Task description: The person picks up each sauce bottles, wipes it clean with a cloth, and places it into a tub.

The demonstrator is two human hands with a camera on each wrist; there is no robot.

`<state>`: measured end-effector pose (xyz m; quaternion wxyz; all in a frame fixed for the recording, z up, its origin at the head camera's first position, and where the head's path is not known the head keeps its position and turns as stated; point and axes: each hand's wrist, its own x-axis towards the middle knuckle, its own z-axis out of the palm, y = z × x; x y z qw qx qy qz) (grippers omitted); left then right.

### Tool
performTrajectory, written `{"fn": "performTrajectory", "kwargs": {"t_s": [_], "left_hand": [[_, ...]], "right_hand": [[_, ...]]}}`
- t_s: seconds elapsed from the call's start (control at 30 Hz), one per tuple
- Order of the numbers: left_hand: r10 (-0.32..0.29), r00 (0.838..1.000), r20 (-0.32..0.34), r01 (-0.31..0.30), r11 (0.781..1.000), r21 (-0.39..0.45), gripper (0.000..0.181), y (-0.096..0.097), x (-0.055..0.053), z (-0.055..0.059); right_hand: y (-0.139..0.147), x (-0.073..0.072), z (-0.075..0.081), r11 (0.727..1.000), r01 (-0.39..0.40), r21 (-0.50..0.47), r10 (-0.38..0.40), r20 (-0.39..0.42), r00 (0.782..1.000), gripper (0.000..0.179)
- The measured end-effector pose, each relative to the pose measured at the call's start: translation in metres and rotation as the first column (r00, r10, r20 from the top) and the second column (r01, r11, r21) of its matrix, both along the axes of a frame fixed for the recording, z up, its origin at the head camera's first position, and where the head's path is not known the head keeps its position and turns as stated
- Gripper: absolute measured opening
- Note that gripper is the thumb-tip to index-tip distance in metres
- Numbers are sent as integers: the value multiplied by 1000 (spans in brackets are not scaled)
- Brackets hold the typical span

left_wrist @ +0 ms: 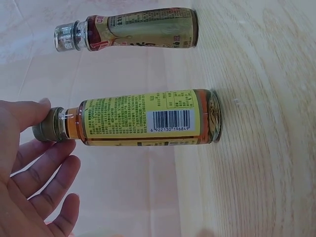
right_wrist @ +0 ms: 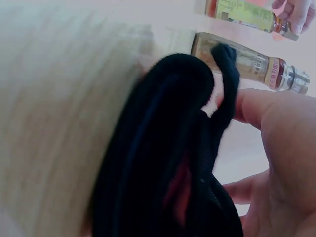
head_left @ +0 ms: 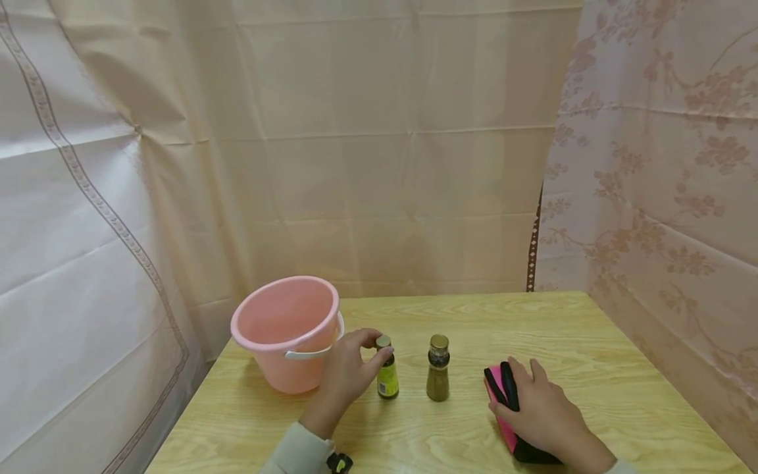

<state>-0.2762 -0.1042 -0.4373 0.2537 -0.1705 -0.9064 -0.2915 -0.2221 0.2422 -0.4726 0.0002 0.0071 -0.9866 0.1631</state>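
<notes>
Left hand (head_left: 348,370) pinches cap (head_left: 383,340) of green bottle (head_left: 387,382), lower centre of frame. Right hand (head_left: 545,407) over pouch (head_left: 507,431), lower right; gripping or resting, can't tell. Sideways tug might topple green bottle into brown bottle (head_left: 438,383).

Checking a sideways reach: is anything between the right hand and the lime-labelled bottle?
Yes: the other glass bottle stands upright between the right hand and the lime-labelled bottle, whose cap the left hand pinches.
</notes>
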Motion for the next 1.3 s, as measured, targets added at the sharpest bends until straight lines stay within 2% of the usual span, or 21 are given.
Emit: {"fn": "performTrajectory", "kwargs": {"t_s": [0.23, 0.5, 0.73, 1.03, 1.13, 1.3], "left_hand": [[-4, 1000, -9, 4, 1000, 4, 25, 0, 0, 1], [-15, 998, -63, 16, 1000, 19, 22, -1, 2, -1], [-31, 998, -51, 32, 999, 20, 23, -2, 5, 0], [-51, 998, -32, 52, 998, 25, 25, -1, 7, 0], [-49, 998, -27, 50, 999, 17, 26, -2, 8, 0], [-34, 999, -17, 34, 999, -10, 29, -2, 9, -1]], "right_hand": [[-6, 2, -10, 1000, 12, 20, -13, 47, 999, 115], [-11, 0, -17, 999, 38, 23, -39, 77, 996, 118], [-12, -1, -19, 997, 46, 62, -51, 69, 996, 110], [-8, 0, -16, 998, 19, 64, -22, 47, 999, 94], [-8, 1, -15, 998, 20, 58, -23, 49, 999, 96], [-9, 3, -15, 997, 13, 78, -18, 62, 998, 109]]}}
